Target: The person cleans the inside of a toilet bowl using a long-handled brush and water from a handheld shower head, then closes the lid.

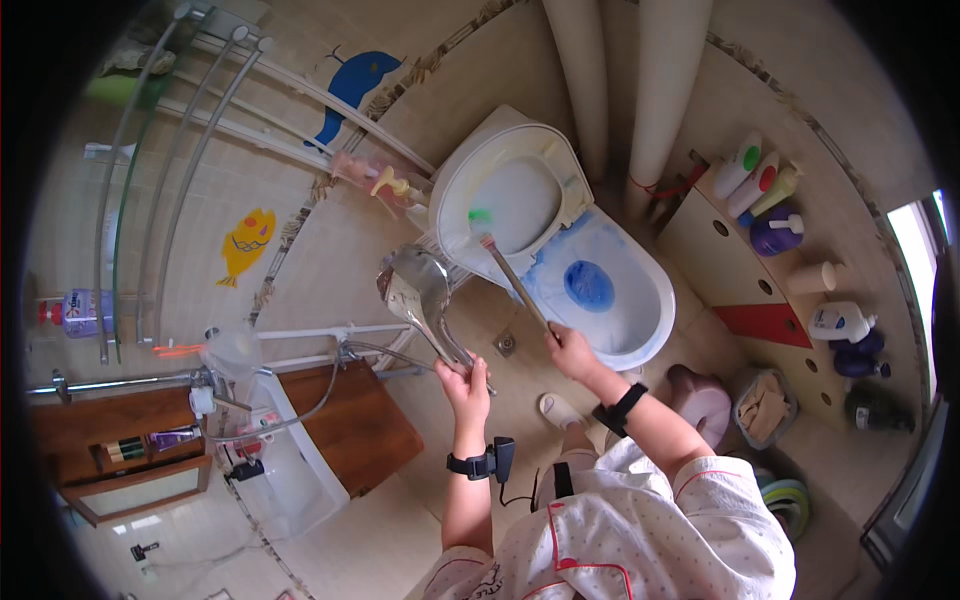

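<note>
My right hand [572, 352] is wrapped round the long handle of a brush [517, 287]. Its pinkish head and green bristles lie against the raised seat and lid [450, 200] of a white toilet [655, 300]. Blue liquid sits in the bowl's middle, and blue streaks mark the bowl and the hinge side. In my left hand [466, 388] is a shiny metal water dipper [420, 278], gripped by its handle and held left of the toilet, apart from it. What the dipper contains, I cannot tell.
On the right, several bottles [778, 232] stand on a cabinet [690, 232]. Below it are a waste bin [765, 408] and a pinkish stool [700, 400]. White pipes [665, 90] rise behind the toilet. A washbasin [300, 480], wooden cabinet [130, 420] and shower hose [330, 395] are at left.
</note>
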Motion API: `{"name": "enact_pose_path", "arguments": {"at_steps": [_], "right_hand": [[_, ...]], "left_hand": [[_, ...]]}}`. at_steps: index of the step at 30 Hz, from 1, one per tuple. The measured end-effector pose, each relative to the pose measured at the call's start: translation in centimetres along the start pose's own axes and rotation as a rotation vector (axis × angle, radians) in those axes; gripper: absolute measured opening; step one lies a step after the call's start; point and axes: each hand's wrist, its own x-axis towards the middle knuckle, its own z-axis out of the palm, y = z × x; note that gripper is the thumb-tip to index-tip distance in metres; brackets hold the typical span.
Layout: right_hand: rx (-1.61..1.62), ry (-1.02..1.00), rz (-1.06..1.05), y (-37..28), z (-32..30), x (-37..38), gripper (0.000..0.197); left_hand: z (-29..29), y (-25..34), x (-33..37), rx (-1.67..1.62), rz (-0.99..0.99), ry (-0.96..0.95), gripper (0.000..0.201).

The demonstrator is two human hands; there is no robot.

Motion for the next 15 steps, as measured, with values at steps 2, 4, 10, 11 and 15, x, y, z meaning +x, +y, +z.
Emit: {"name": "enact_pose_path", "arguments": {"at_steps": [2,4,10,11,15], "right_hand": [[-0.003,-0.035,0.013,-0.2,-0.6,0.3,0.018],[0.062,-0.072,0.069,-2.9,-1.6,0.4,0.019],[0.123,-0.040,0.140,-5.3,-3.6,0.6,0.018],[0.083,-0.006,0.081,-3.7,-3.2,0.9,0.017],[0.003,-0.089,0.080,-0.3,-2.7,1.1,0.019]], "left_hand": [[1.1,0.7,0.0,-0.009,-0.009,0.033,0.025],[1.2,0.9,0.0,0.021,-0.020,0.043,0.024],[1.7,1.4,0.3,0.022,-0.001,0.072,0.023],[2.1,1.4,0.5,0.020,0.003,0.067,0.023],[2.1,1.8,1.0,0.012,0.006,0.053,0.027]]}}
